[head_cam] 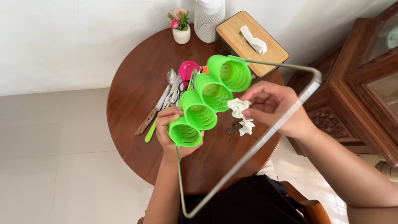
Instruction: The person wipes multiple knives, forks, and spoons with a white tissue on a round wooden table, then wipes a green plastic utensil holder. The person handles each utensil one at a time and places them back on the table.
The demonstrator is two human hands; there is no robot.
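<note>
A cutlery holder made of several bright green perforated cups on a bent metal wire frame hangs above a round wooden table. My left hand is shut on the lowest green cup. My right hand pinches a crumpled white tissue against the side of the cups. A second bit of tissue hangs just below it.
Spoons, a wooden-handled knife, a green-handled utensil and a pink scoop lie on the table behind the cups. A small flower pot, a white mesh container and a wooden-lidded tissue box stand at the far edge. A wooden cabinet is at right.
</note>
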